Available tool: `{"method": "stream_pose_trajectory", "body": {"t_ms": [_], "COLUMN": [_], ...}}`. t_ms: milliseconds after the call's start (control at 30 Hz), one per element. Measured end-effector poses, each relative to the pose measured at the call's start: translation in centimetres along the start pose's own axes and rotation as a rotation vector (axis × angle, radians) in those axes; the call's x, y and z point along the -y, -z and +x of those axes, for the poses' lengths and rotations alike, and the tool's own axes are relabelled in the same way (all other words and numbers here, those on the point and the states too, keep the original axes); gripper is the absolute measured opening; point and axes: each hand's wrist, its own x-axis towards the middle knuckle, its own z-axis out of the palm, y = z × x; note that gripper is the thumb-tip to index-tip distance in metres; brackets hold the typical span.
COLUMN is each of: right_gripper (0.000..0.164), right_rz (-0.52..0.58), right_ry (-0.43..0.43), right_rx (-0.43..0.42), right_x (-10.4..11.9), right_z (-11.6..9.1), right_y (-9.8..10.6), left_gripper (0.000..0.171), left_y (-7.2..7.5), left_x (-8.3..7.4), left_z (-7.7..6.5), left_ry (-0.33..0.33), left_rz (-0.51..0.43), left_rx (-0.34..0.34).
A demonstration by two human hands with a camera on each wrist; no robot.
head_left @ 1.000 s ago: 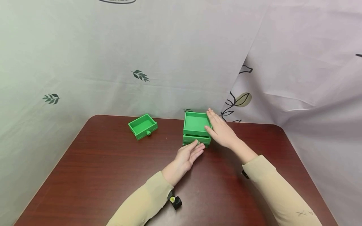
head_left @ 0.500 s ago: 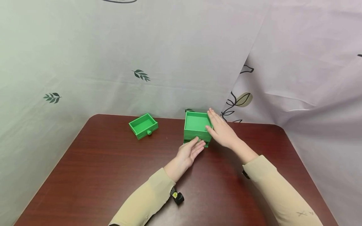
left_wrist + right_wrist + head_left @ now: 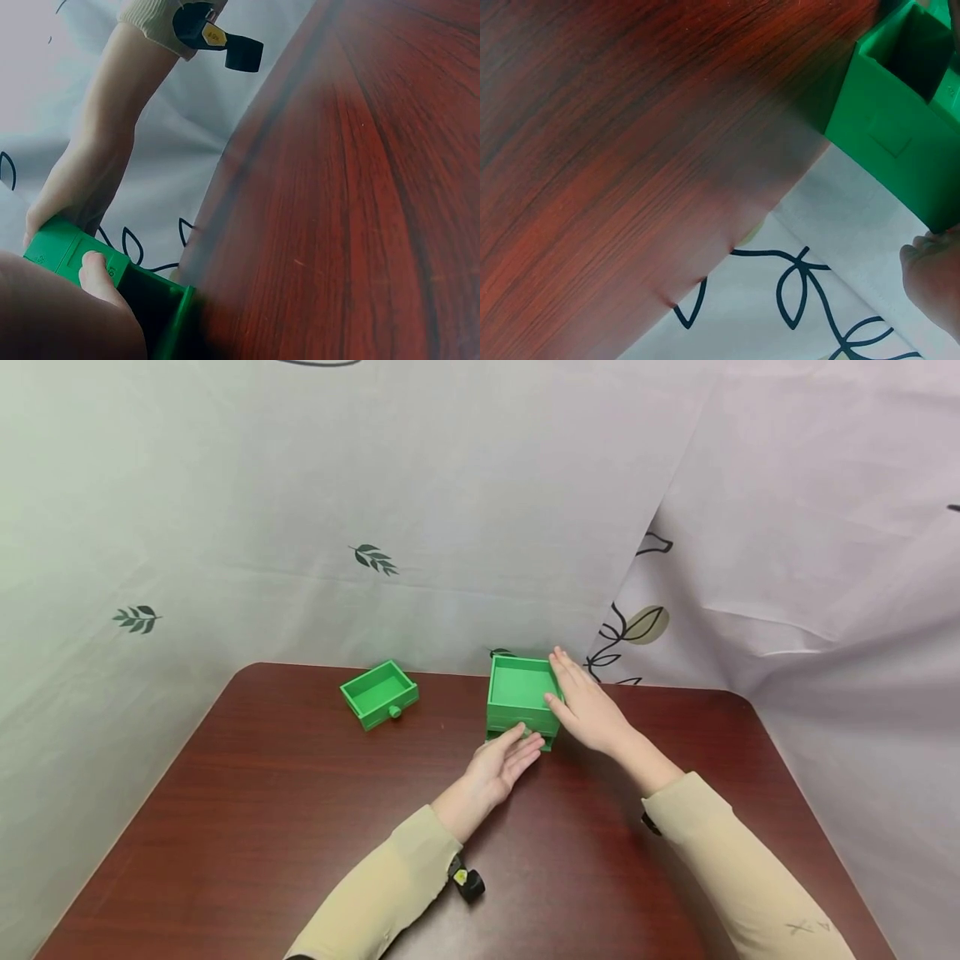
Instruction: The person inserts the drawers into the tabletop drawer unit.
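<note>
Pressure square, cabinet braced

Left hand, fingers loosely extended, has its thumb on the front of the upper drawer, which looks flush in the green cabinet; right hand, fingers nearly straight, lies along the cabinet's right side. The push is probably best level and gentle, the right hand checking any backward slide, since the back edge of the table is near. Leftward, tabletop separates the cabinet from a loose drawer

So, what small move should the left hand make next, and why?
Probably the left hand should leave the inserted drawer and reach for the loose green drawer: the inserted one looks flush with the cabinet, while the slot below it gapes open.
</note>
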Motion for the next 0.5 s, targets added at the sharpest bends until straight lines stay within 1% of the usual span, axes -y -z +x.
{"method": "stream_pose_trajectory", "body": {"t_ms": [233, 500], "right_gripper": [0.07, 0.069], "right_rz": [-0.002, 0.003], "right_ry": [0.005, 0.006], "right_rx": [0.004, -0.01], "right_x": [0.1, 0.1], "right_z": [0.0, 0.0], "right_y": [-0.2, -0.1], "left_gripper": [0.035, 0.039], "left_y": [0.7, 2.4], "left_x": [0.1, -0.4], "left_z": [-0.2, -0.5], "left_ry": [-0.001, -0.017], "left_rz": [0.026, 0.048], "left_rx": [0.018, 0.023]}}
